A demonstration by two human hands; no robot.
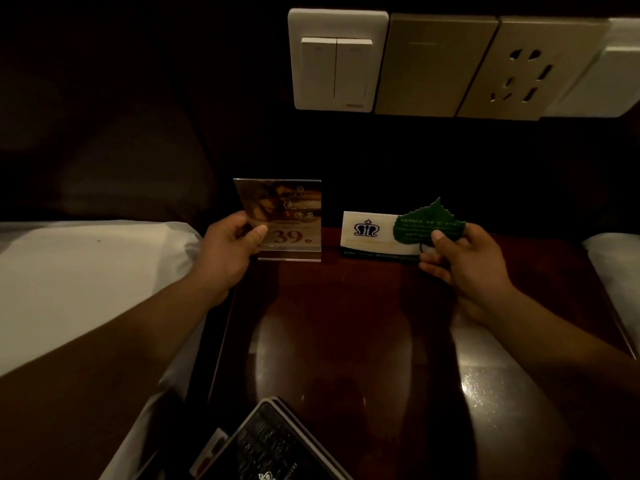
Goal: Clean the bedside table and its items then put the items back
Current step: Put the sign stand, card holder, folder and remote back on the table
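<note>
The dark glossy bedside table point(346, 323) fills the middle of the view. My left hand point(230, 249) pinches the left edge of a clear acrylic sign stand point(292, 216) printed with "39", upright at the table's back left. My right hand point(460, 258) pinches a green leaf-shaped card point(420, 223) in front of a white tent card point(367, 233) with a blue crest, which stands at the back right. A dark booklet point(273, 445) lies at the table's near edge.
White bedding point(86, 271) borders the table on the left, and another white bed edge point(613, 258) is on the right. On the dark wall behind are a white double switch point(336, 60), a beige blank plate point(436, 64) and a socket point(530, 71).
</note>
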